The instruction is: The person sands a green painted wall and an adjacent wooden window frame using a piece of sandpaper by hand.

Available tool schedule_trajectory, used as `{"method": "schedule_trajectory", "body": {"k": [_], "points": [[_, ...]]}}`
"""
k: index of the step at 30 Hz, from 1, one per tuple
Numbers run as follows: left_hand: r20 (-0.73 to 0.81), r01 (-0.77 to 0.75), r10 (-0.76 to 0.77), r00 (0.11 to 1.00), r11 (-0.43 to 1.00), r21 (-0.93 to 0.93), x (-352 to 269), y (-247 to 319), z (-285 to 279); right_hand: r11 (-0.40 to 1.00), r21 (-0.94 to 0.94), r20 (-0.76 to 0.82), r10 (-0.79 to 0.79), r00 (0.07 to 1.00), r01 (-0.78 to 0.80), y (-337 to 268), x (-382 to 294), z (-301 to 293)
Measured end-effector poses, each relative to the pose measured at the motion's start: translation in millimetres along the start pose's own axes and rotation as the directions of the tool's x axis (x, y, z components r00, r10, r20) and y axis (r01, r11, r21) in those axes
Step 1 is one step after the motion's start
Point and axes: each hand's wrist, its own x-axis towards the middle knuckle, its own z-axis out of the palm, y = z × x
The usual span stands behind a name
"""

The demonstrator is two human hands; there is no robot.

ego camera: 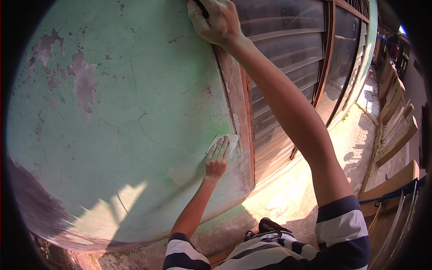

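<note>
Flat against a green painted wall [162, 101], my left hand [217, 162] presses a pale sheet, seemingly sandpaper [234, 139], with its fingers laid straight over it. The sheet lies close to the wall's edge by a window frame [248, 135] of worn reddish wood. A brighter green patch shows on the wall just above the sheet. My right hand [217, 23] is raised high at the same edge, cut off by the top of the picture. A dark gap shows between its thumb and fingers; whether it grips something there is unclear.
Paint has peeled from the wall's left part [84, 81], and thin cracks run across its middle. Glass louvres [283, 57] fill the window on the right. A sunlit concrete path [276, 202] runs below. Wooden furniture [398, 135] and a metal-tube rack [395, 216] stand at far right.
</note>
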Motion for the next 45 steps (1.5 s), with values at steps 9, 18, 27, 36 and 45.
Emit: {"method": "schedule_trajectory", "body": {"k": [9, 18, 27, 36, 45], "points": [[-0.104, 0.146, -0.139, 0.985, 0.988, 0.056, 85, -13, -42, 0.999, -0.025, 0.011, 0.023, 1.0, -0.023, 2, 0, -11], [-0.056, 0.058, -0.061, 0.997, 0.997, -0.05, 90, -16, -55, 0.999, -0.037, 0.02, 0.033, 0.999, -0.033, -1, -3, -9], [-0.044, -0.042, 0.04, 0.998, 0.997, -0.057, 23, -10, -18, 0.997, -0.055, 0.022, 0.06, 0.998, -0.059, -9, 3, -4], [-0.102, 0.05, -0.054, 0.993, 0.998, -0.041, 103, -23, -61, 0.997, -0.058, 0.016, 0.059, 0.998, -0.058, -4, -1, -13], [0.053, -0.079, 0.089, 0.995, 0.982, -0.171, 25, -3, -15, 0.998, -0.025, 0.014, 0.06, 0.998, -0.059, -8, 3, -2]]}}
